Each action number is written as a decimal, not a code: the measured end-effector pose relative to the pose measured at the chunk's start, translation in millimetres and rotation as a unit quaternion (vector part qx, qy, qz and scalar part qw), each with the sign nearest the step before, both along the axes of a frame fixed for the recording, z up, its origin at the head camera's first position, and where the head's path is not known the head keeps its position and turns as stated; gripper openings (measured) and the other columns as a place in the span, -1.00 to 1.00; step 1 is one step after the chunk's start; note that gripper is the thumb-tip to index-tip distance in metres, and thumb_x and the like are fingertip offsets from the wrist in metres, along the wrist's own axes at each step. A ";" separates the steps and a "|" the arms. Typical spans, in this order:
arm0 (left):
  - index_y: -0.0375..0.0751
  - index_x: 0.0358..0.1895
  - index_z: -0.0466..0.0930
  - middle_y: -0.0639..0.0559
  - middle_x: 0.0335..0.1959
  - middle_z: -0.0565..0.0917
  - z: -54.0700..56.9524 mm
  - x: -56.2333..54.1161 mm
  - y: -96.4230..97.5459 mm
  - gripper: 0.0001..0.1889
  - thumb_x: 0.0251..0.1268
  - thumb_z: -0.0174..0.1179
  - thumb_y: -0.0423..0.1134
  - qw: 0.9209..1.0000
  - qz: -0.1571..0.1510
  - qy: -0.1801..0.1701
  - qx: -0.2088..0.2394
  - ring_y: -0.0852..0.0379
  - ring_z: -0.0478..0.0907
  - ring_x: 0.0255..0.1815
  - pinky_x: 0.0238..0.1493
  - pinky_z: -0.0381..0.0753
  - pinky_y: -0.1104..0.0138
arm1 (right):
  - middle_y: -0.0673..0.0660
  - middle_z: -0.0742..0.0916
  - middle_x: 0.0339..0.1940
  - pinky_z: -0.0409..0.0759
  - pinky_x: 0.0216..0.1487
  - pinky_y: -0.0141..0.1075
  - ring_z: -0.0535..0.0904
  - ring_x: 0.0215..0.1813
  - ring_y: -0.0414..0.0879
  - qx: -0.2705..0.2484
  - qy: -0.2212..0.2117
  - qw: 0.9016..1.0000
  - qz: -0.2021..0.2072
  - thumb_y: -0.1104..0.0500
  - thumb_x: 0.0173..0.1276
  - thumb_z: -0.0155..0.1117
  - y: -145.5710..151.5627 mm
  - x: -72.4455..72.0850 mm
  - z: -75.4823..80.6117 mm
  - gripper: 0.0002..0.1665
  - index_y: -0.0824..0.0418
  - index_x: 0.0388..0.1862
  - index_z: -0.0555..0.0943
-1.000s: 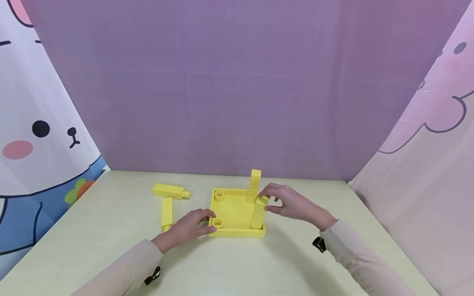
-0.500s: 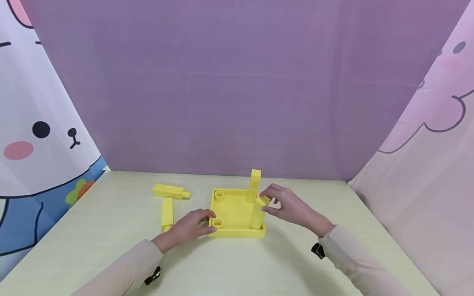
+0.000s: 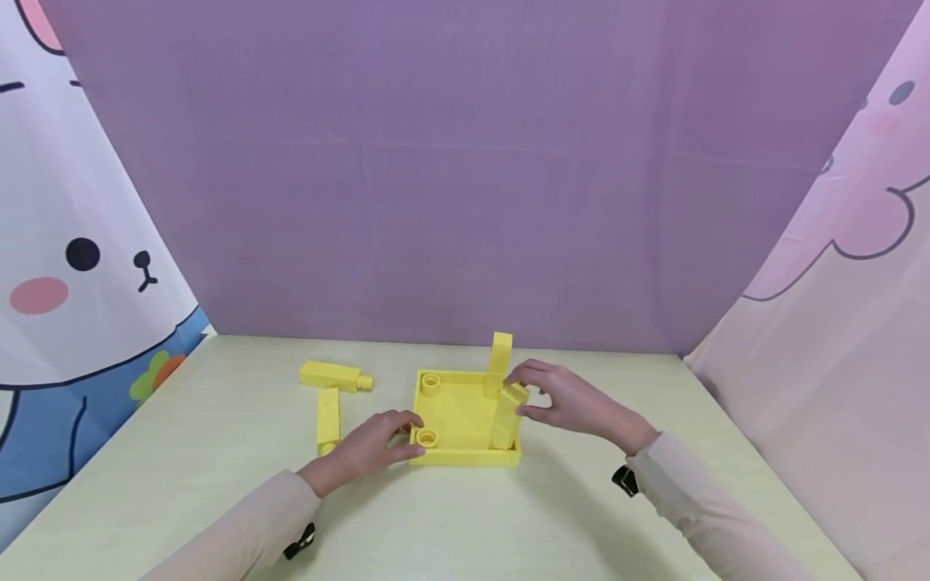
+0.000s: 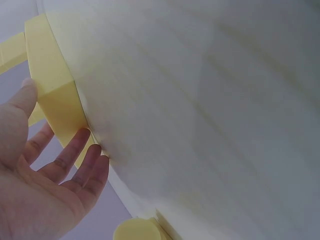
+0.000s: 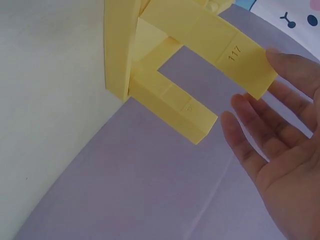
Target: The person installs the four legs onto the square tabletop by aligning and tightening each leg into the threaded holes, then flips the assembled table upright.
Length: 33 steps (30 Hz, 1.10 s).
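Note:
A yellow square tray-like base [image 3: 459, 413] lies on the table with round sockets at its left corners. My left hand [image 3: 369, 446] holds its front left corner, thumb at the front rim and fingers along the left side. At the front right corner stands a yellow square post [image 3: 507, 420], slightly tilted and turned askew to the base. My right hand [image 3: 570, 403] pinches the top of this post between thumb and fingers; the number 117 shows on it in the right wrist view. Another yellow post [image 3: 499, 359] stands upright in the back right corner.
Two loose yellow posts lie left of the base: one post [image 3: 334, 376] points its round peg right, the other post [image 3: 328, 418] lies lengthwise, partly behind my left hand. A purple cloth [image 3: 436, 177] hangs behind the pale table [image 3: 465, 524].
The front right post has turned about its length in my right hand, whose fingers have shifted slightly. My left hand and the base stay where they were.

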<state>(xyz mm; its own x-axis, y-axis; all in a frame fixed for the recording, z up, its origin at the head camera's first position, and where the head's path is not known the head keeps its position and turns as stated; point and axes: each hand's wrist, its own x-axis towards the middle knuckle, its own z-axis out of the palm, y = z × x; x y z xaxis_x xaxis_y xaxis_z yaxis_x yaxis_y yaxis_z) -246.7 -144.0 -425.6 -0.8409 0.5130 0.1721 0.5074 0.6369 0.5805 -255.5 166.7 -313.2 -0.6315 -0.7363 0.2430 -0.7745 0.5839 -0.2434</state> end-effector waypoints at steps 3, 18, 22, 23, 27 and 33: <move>-0.21 0.01 0.48 0.00 -0.07 0.59 -0.3 -0.2 0.0 -0.55 0.17 0.18 0.03 1.000 0.001 -0.002 0.000 0.02 0.50 -0.03 0.03 0.48 0.10 | 0.00 0.61 0.00 0.57 -0.03 -0.28 0.52 0.02 -0.15 0.002 -0.005 1.000 0.019 0.22 0.17 0.30 0.8 -1.2 1.8 -0.61 0.18 0.02 0.53; -0.21 0.02 0.49 0.01 -0.07 0.59 0.7 2.4 -0.5 -0.56 0.18 0.18 0.00 1.000 0.004 0.003 0.005 0.02 0.51 -0.04 0.03 0.49 0.11 | -0.02 0.62 -0.09 0.57 -0.11 -0.37 0.54 -0.09 -0.19 -0.018 0.003 1.000 0.016 0.22 0.17 0.31 0.6 -1.2 -2.8 -0.67 0.15 -0.05 0.57; -0.20 0.03 0.48 0.02 -0.05 0.58 1.0 2.6 0.1 -0.55 0.18 0.18 0.02 1.000 0.008 -0.010 0.003 0.02 0.50 -0.02 0.05 0.47 0.10 | -0.04 0.62 -0.16 0.55 -0.22 -0.41 0.53 -0.18 -0.21 -0.023 0.021 0.999 -0.011 0.17 0.16 0.32 -1.0 -0.1 -7.4 -0.68 0.15 -0.07 0.57; -0.20 0.03 0.48 0.02 -0.05 0.58 1.2 2.7 0.2 -0.55 0.18 0.18 0.03 1.000 0.008 -0.011 0.002 0.02 0.50 -0.02 0.05 0.47 0.10 | -0.05 0.62 -0.18 0.54 -0.24 -0.41 0.52 -0.20 -0.21 -0.024 0.027 0.999 -0.016 0.16 0.16 0.33 -1.3 -0.1 -8.5 -0.68 0.15 -0.08 0.58; -0.21 0.03 0.48 0.00 -0.05 0.58 1.4 2.1 0.5 -0.54 0.18 0.17 0.03 1.000 0.006 -0.009 0.001 0.02 0.50 -0.01 0.06 0.47 0.10 | -0.06 0.61 -0.24 0.52 -0.27 -0.42 0.50 -0.23 -0.23 -0.023 0.053 0.998 -0.038 0.12 0.15 0.34 -1.9 0.2 -11.8 -0.68 0.14 -0.11 0.58; -0.23 0.02 0.48 -0.02 -0.05 0.58 2.4 1.4 0.5 -0.54 0.18 0.17 0.02 1.000 0.002 -0.007 0.003 0.00 0.50 -0.02 0.05 0.47 0.09 | -0.08 0.61 -0.22 0.53 -0.26 -0.40 0.51 -0.22 -0.25 -0.015 0.076 0.996 -0.050 0.08 0.15 0.34 -1.7 1.1 -12.8 -0.68 0.11 -0.11 0.58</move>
<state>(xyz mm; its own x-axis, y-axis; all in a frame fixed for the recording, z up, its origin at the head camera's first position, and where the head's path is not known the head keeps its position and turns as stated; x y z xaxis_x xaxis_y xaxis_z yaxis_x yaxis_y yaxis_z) -245.3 -143.6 -423.2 -0.8451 0.5090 0.1631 0.4965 0.6347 0.5922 -254.4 165.0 -326.0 -0.6546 -0.6632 0.3629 -0.7428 0.6534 -0.1457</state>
